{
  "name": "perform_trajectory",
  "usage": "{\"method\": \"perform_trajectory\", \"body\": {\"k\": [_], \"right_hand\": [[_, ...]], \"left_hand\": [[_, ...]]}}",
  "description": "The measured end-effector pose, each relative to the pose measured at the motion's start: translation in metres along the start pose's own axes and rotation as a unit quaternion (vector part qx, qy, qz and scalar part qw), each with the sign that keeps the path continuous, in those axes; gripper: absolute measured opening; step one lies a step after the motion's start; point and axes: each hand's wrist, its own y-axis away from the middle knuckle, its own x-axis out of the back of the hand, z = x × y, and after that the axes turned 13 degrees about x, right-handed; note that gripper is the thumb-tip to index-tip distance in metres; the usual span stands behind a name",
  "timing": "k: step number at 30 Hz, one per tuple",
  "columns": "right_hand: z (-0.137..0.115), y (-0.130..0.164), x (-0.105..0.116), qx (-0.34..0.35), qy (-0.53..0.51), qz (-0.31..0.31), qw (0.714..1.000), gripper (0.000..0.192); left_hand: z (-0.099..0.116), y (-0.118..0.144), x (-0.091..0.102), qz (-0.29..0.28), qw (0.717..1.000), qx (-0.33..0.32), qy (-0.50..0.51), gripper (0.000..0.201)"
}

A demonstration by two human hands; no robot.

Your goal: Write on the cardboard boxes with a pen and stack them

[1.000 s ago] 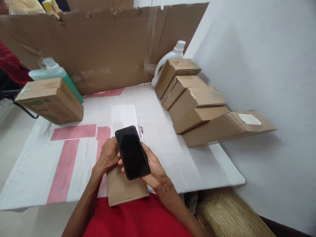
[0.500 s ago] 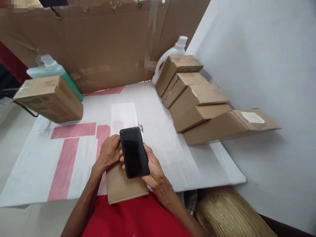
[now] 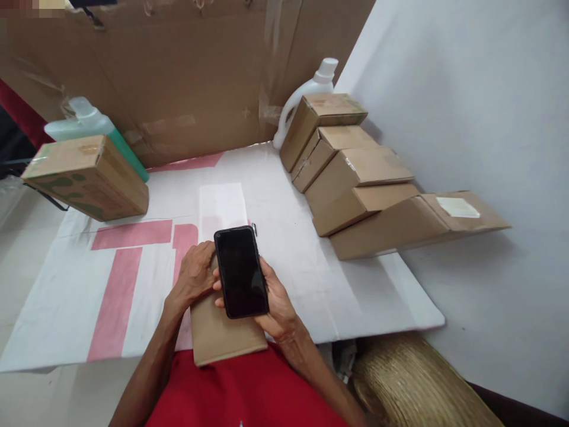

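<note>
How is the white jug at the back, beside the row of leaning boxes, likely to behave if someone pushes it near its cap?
The white jug stands tall and narrow, so a high push would probably tip it rather than slide it. Its smooth plastic may feel slippery. The leaning boxes beside it might stop a fall that way.

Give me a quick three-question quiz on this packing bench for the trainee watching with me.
1. True or false: the screen of the phone is lit.
2. Which hand holds the phone: A) left hand, B) right hand, C) neither?
3. What lies under both hands, at the near edge of the white sheet?

Key
1. False: the screen is black.
2. B: the right hand's fingers wrap its edge; the left hand rests beside it.
3. A flat brown box.
</note>
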Motion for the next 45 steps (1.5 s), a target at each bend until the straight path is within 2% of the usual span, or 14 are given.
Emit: {"method": "perform_trajectory", "body": {"k": [6,11,17,20,23,25,28,32,35,38,39,40,43,45], "right_hand": [[0.001,0.0,-0.002,-0.002,0.002,0.001,1.0,0.057],[-0.005,-0.003,0.006,0.007,0.008,0.023,1.0,0.057],[-0.043,-0.012,0.049,0.107,0.123,0.149,0.975,0.057],[-0.056,-0.017,0.088,0.137,0.295,0.261,0.909,0.061],[-0.058,-0.018,0.122,0.145,0.529,0.331,0.768,0.063],[-0.055,-0.015,0.135,0.154,0.613,0.343,0.695,0.059],[-0.054,-0.009,0.14,0.162,0.663,0.336,0.649,0.049],[-0.058,-0.002,0.14,0.177,0.718,0.303,0.601,0.039],[-0.057,0.001,0.14,0.178,0.747,0.282,0.575,0.051],[-0.05,0.01,0.133,0.199,0.79,0.26,0.519,0.066],[-0.046,0.016,0.127,0.205,0.795,0.241,0.518,0.07],[-0.041,0.023,0.121,0.199,0.79,0.205,0.542,0.073],[-0.019,0.054,0.101,0.092,0.697,-0.004,0.711,0.089],[-0.006,0.072,0.091,0.017,0.607,-0.128,0.784,0.118]], "left_hand": [[-0.001,0.0,0.0,-0.003,1.0,0.003,-0.005,0.006],[-0.003,0.0,-0.002,-0.001,1.0,0.003,0.005,0.024],[-0.008,-0.001,-0.004,0.008,1.0,-0.005,0.01,0.057],[-0.01,-0.003,-0.005,0.011,1.0,-0.009,0.013,0.058],[-0.011,-0.003,-0.006,0.012,1.0,-0.01,0.015,0.058],[-0.01,-0.002,-0.007,0.015,1.0,-0.01,0.02,0.059],[-0.006,0.002,-0.004,0.056,0.997,-0.024,0.045,0.065],[-0.008,0.013,0.003,0.175,0.979,-0.021,0.107,0.064],[-0.025,0.028,0.0,0.23,0.959,0.039,0.158,0.064],[-0.05,0.05,-0.018,0.245,0.938,0.099,0.226,0.064],[-0.057,0.059,-0.027,0.234,0.932,0.118,0.251,0.064],[-0.062,0.069,-0.037,0.213,0.928,0.135,0.275,0.065],[-0.063,0.103,-0.064,0.106,0.913,0.174,0.353,0.069],[-0.052,0.122,-0.075,0.063,0.883,0.207,0.417,0.07]]}}
